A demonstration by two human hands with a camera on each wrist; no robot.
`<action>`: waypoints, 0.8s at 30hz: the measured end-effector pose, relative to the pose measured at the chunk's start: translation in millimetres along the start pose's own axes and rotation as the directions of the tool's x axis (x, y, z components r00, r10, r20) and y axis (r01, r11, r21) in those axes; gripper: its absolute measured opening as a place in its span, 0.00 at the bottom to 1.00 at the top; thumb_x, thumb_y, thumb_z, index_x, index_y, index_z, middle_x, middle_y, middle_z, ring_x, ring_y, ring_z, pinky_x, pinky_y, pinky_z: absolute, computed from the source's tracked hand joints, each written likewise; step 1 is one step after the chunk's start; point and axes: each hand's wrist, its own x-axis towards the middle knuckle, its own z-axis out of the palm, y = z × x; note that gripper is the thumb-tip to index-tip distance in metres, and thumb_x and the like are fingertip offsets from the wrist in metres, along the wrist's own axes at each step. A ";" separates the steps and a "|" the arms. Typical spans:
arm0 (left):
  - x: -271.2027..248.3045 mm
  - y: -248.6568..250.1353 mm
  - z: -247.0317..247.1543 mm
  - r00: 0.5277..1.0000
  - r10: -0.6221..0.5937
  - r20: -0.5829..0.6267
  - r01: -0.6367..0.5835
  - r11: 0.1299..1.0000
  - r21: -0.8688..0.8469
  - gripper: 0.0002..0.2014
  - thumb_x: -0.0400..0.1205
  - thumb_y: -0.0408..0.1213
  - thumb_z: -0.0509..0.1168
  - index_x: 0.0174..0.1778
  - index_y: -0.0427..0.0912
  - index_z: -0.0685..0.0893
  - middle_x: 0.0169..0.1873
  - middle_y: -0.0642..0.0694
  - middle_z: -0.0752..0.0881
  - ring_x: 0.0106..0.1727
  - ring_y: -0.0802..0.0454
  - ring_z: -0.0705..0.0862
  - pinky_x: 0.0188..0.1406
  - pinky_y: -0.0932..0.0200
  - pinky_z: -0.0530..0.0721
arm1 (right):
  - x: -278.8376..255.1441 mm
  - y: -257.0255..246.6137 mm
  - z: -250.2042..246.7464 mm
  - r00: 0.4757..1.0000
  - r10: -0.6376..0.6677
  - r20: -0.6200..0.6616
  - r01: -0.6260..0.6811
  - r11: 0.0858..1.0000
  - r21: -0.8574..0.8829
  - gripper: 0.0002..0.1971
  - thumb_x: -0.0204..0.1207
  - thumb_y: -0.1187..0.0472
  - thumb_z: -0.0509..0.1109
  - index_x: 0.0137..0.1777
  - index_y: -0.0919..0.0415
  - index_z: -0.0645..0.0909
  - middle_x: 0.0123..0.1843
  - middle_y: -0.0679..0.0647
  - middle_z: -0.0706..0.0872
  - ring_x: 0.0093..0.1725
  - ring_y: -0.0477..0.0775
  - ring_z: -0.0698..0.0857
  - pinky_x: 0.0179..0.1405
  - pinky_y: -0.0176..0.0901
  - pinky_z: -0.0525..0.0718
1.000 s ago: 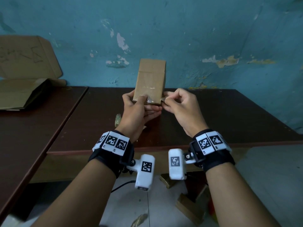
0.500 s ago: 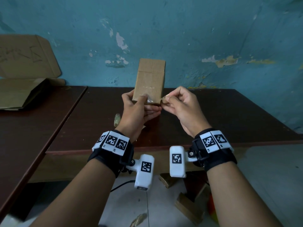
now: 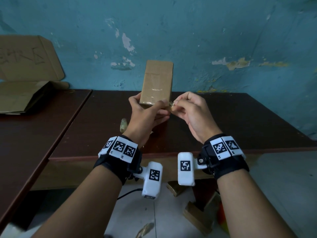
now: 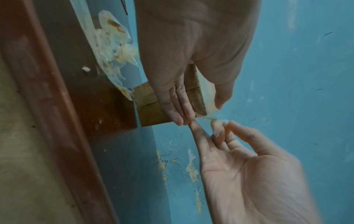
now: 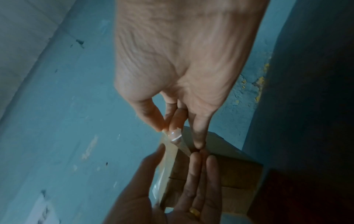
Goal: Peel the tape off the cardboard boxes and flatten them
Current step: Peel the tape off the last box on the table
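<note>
Peeling blue paint on the wall backs a dark brown tabletop point(image 3: 223, 117), above which a small cardboard box point(image 3: 157, 81) is held upright. The left hand point(image 3: 147, 114) grips its lower end, thumb on the taped front face and fingers wrapped behind. The right hand point(image 3: 190, 110) pinches a lifted end of clear tape point(image 5: 175, 136) between thumb and fingertips, just beside the box's lower right corner, its little finger touching the left fingers. A crumpled wad of removed tape point(image 3: 123, 125) lies on the tabletop near the left wrist; flattened cardboard point(image 3: 25, 86) rests on the neighbouring table.

The risk, as I judge it, is the tape tearing (the freed tab looks thin and bunched) if it is pulled sharply or at a steep angle, leaving a strip stuck down. It might also lift the box's paper surface.
</note>
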 end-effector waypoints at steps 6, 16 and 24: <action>-6.1 -2.4 1.4 0.999 0.009 0.035 -0.011 0.999 0.039 0.38 0.81 0.27 0.79 0.77 0.46 0.60 0.63 0.37 0.87 0.57 0.39 0.95 0.62 0.40 0.93 | -1.3 -5.1 -0.3 0.998 0.043 0.042 -0.045 0.998 0.048 0.13 0.83 0.70 0.72 0.60 0.62 0.70 0.35 0.59 0.91 0.44 0.56 0.92 0.62 0.54 0.90; -3.8 0.9 1.4 0.999 -0.013 0.035 0.012 0.999 0.036 0.35 0.83 0.20 0.72 0.77 0.50 0.63 0.61 0.40 0.84 0.53 0.43 0.94 0.67 0.36 0.90 | 2.9 1.4 3.8 0.997 -0.003 -0.077 0.002 1.000 -0.011 0.22 0.81 0.81 0.70 0.60 0.57 0.65 0.45 0.69 0.89 0.54 0.62 0.91 0.68 0.62 0.92; -6.1 2.6 -0.7 0.998 -0.038 0.045 0.037 0.999 0.022 0.35 0.83 0.16 0.68 0.76 0.52 0.63 0.63 0.34 0.83 0.58 0.37 0.92 0.67 0.38 0.90 | 4.7 4.1 2.7 0.987 -0.013 -0.158 -0.002 0.996 -0.092 0.22 0.83 0.73 0.77 0.70 0.61 0.73 0.65 0.59 0.84 0.62 0.58 0.92 0.57 0.53 0.96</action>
